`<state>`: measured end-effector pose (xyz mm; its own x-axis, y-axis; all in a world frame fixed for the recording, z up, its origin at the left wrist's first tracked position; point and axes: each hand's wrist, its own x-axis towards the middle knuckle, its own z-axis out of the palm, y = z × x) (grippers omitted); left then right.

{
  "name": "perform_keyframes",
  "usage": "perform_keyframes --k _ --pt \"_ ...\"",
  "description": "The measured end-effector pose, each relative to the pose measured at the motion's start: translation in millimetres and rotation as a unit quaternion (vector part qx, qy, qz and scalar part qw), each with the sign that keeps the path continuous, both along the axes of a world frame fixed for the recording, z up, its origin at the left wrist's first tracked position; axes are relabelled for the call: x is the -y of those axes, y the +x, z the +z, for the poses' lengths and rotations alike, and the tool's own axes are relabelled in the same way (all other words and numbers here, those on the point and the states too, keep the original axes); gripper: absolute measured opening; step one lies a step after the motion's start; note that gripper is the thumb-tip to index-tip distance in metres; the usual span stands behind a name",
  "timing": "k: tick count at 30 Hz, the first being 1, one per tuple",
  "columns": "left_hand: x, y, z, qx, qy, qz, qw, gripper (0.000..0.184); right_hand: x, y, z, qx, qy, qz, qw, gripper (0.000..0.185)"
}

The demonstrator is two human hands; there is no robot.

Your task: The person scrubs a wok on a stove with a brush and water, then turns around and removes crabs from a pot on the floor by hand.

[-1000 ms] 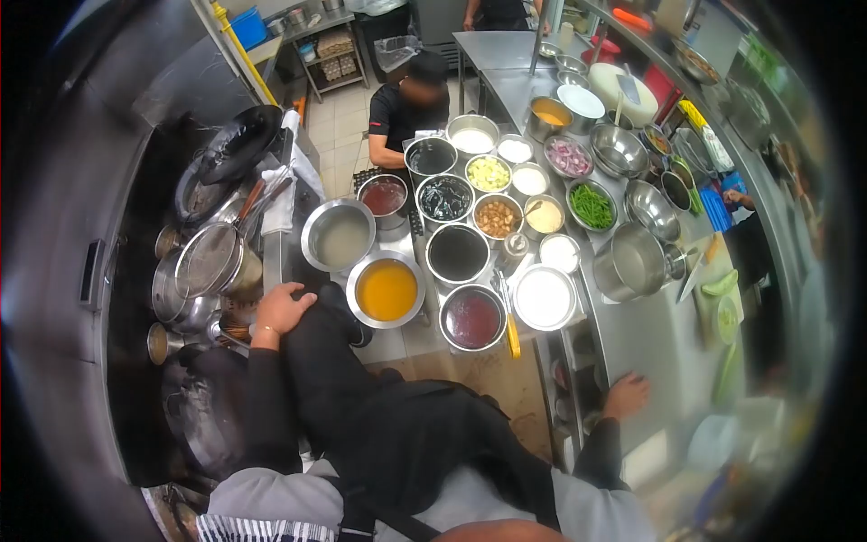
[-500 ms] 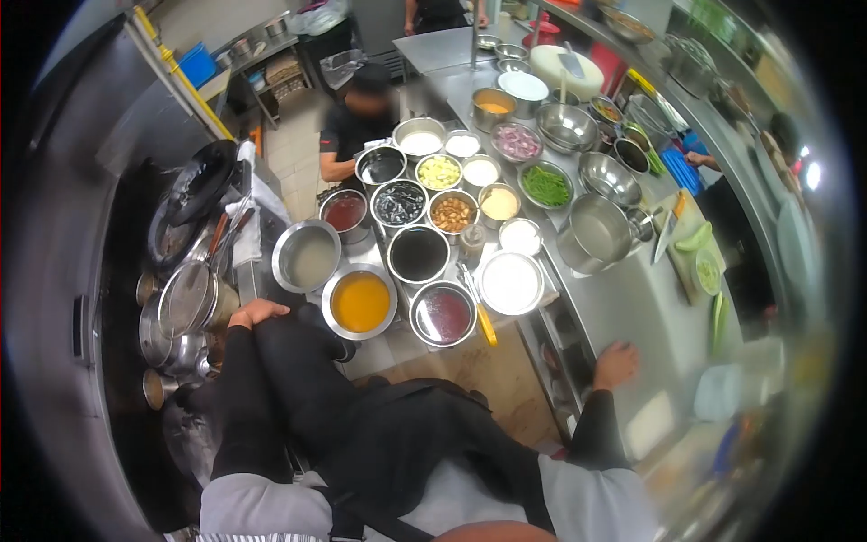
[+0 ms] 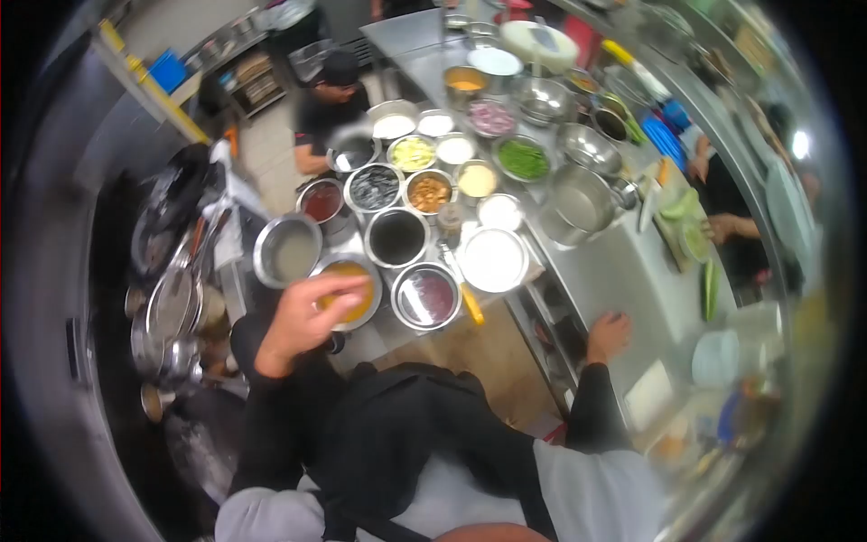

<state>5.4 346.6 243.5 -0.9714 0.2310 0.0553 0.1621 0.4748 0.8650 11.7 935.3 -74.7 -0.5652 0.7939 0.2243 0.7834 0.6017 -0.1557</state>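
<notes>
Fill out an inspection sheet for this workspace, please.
Surface: steel counter, with a cutting board on it.
Job's things: pot of orange liquid, partly hidden by the left hand; pot of dark red liquid beside it.
Clutter: strainer among pans; yellow-handled tool beside the dark red pot.
Hands: left raised, holding nothing visible; right hand rests on the counter.
Cables: nothing seen.
Surroundings: a person beyond the pots; another person's hand at far right.

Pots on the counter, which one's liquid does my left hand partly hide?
The near pot of orange-yellow liquid, beside the cloudy-liquid pot: only its contents lie partly behind the left hand.
</notes>
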Motion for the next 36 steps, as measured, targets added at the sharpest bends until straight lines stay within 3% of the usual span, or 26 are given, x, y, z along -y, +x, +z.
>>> perform_keyframes --k 3,5,8,9,11,12,14,16,17,18,19,21,22,24,25,26,28,29,31,33,34,35,36 --pt "-44 -6 71 -0.183 0.089 -0.169 0.964 0.029 -5 6 -2 0.017 0.066 0.05 0.996 0.045" --pt "-71 -2 107 -0.334 0.15 -0.248 0.897 0.029 -29 7 -42 0.043 0.218 0.126 0.967 0.036" --pt "-85 18 160 -0.438 0.114 -0.253 0.855 0.027 9 -11 -54 -0.003 0.293 0.149 0.944 0.039" --pt "-87 23 167 -0.467 0.09 -0.27 0.838 0.018 1 -4 -46 -0.019 0.342 0.132 0.93 0.041" --pt "-91 36 182 -0.494 0.089 -0.291 0.814 0.01 -8 11 -9 -0.023 0.407 0.101 0.908 0.043" --pt "-82 51 190 -0.319 0.147 -0.206 0.913 0.017 16 12 23 0.039 0.358 0.112 0.926 0.043" --pt "-58 42 174 -0.291 0.259 -0.219 0.894 0.022 5 16 27 0.098 0.308 0.116 0.939 0.044" --pt "-4 22 137 -0.361 0.31 -0.227 0.85 0.025 -16 7 -21 -0.032 0.188 0.081 0.978 0.047" --pt "11 23 123 -0.361 0.287 -0.056 0.886 0.029 -19 7 -24 -0.036 0.181 0.075 0.98 0.047" --pt "26 23 109 -0.322 0.263 0.103 0.904 0.034 -22 5 -27 -0.028 0.135 0.07 0.988 0.048" --pt "71 14 75 -0.247 0.159 0.183 0.938 0.044 -24 6 -29 -0.019 0.089 0.067 0.994 0.049" --pt "148 15 -10 -0.083 0.049 0.28 0.955 0.05 -30 7 -34 -0.007 0.13 0.098 0.987 0.049" --pt "187 26 -55 -0.003 -0.058 0.3 0.952 0.054 -32 8 -36 0.01 0.177 0.136 0.975 0.048" --pt "248 54 -154 0.15 -0.012 0.319 0.936 0.061 -29 7 -38 0.037 0.187 0.117 0.975 0.048" --pt "256 70 -192 0.16 0.034 0.334 0.928 0.065 -29 7 -36 0.072 0.198 0.103 0.972 0.048" --pt "244 75 -199 0.272 0.254 0.421 0.827 0.068 -32 8 -40 0.065 0.201 0.099 0.972 0.048" --pt "257 86 -253 0.285 0.337 0.415 0.796 0.066 -33 5 -36 -0.002 0.271 0.15 0.951 0.048" --pt "251 85 -269 0.274 0.292 0.442 0.803 0.055 -33 1 -35 -0.008 0.274 0.15 0.95 0.048" --pt "304 111 -426 0.018 0.196 0.317 0.928 0.039 -26 -5 -35 -0.024 0.049 0.026 0.998 0.047" --pt "282 101 -401 0.15 0.313 0.354 0.869 0.034 -21 -6 -35 -0.005 0.074 0.045 0.996 0.046" --pt "270 99 -386 0.281 0.418 0.372 0.779 0.029 -22 1 -32 0.016 0.1 0.058 0.993 0.045" --pt "266 100 -377 0.294 0.422 0.367 0.775 0.029 -23 2 -44 0.025 0.11 0.052 0.992 0.045" --pt "262 97 -377 0.261 0.376 0.378 0.804 0.027 -43 2 -80 0.03 0.172 0.079 0.982 0.045"
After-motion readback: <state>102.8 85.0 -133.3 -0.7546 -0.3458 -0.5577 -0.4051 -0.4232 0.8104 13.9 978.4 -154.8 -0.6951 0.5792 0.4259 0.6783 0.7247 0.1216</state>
